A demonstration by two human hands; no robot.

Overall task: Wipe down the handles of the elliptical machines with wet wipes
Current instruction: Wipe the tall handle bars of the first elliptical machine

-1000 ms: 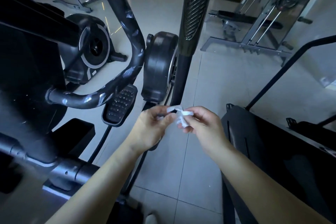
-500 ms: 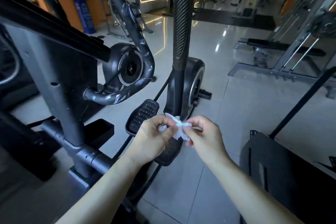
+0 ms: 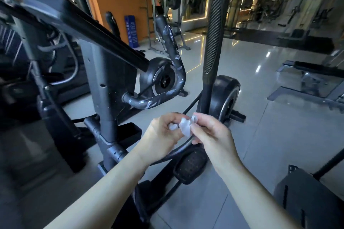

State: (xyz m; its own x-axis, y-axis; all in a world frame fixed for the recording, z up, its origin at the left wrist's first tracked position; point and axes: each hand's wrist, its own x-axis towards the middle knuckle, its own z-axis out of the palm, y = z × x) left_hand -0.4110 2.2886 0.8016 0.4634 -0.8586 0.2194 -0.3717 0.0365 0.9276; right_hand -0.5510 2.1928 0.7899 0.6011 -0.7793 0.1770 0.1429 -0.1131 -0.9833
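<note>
both hands, left hand (image 3: pixel 163 132) and right hand (image 3: pixel 210 132), pinch a crumpled wet wipe (image 3: pixel 184 126); light, limp, probably slippery, best gripped bunched.

**Surfaces around the elliptical**

The wipe (image 3: pixel 184 127) looks like thin, soft, crumpled white cloth or paper. At 12 o'clock the upright handle (image 3: pixel 211 35) wears a ribbed, matt black grip. At 11 o'clock the curved handle (image 3: pixel 168 87) is dark with pale, scuffed patches and a slight sheen. The frame (image 3: pixel 104 72) is grey painted metal, matt. The pedal (image 3: pixel 191 163) is studded black plastic. The floor (image 3: pixel 260 135) is glossy, reflective tile.
</note>
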